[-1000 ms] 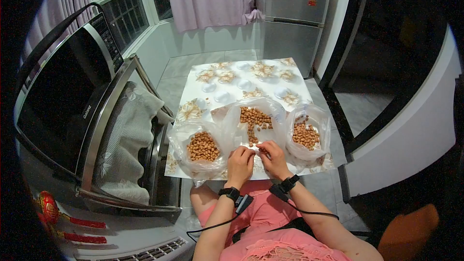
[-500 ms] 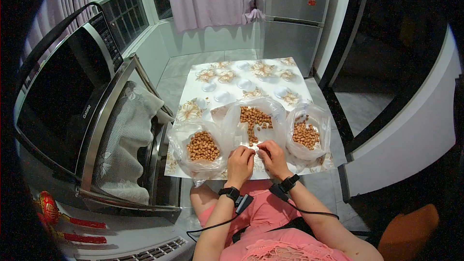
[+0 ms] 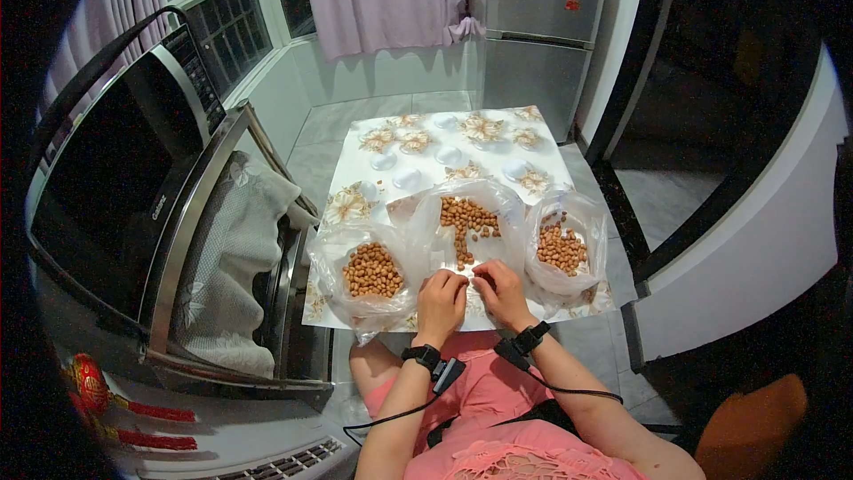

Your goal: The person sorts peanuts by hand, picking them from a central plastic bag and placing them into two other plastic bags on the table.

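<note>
Visibly, 3 plastic bags [image 3: 394,305] hold brown nuts [image 3: 373,270].

Past the far edge of the bench [image 3: 493,156], a pale lilac curtain [image 3: 386,0] is hanging in front of a white wall [image 3: 391,80]. Beyond the far right corner, a grey refrigerator [image 3: 538,80] is standing with small stickers on its upper door. Off the far left corner, dark windows [image 3: 233,36] are showing bars. Along the left edge, a black-fronted microwave [image 3: 107,196] is sitting above a draping pale cloth [image 3: 231,258]. Grey floor tiles [image 3: 333,124] are surrounding the bench. Off the right edge, a dark-framed doorway [image 3: 711,142] is lying in shadow.
</note>
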Motion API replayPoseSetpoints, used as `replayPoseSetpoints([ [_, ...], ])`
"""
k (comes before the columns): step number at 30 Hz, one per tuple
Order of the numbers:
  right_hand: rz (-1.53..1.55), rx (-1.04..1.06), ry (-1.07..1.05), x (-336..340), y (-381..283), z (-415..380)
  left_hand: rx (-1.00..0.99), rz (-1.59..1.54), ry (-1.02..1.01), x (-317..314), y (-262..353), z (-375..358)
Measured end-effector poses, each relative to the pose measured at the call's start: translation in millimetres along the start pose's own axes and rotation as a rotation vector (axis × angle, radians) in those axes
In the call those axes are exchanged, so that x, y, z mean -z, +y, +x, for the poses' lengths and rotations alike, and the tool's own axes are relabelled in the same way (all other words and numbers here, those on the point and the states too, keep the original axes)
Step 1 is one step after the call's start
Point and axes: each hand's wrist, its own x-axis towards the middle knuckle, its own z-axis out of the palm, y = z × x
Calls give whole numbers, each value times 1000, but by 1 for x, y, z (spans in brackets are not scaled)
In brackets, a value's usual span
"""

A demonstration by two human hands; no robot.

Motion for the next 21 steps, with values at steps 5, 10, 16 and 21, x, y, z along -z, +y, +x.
replayPoseSetpoints([
  [5,153,42,38,6,-2,-2,14,-24,-10,-1,-2,-2],
  [10,-49,174,279,63,-43,-3,1,-26,-9,3,3,0],
  [16,-102,18,433,117,-22,3,5,-25,10,1,2,-1],
  [21,-232,44,432,112,-20,1,18,-32,7,1,1,0],
])
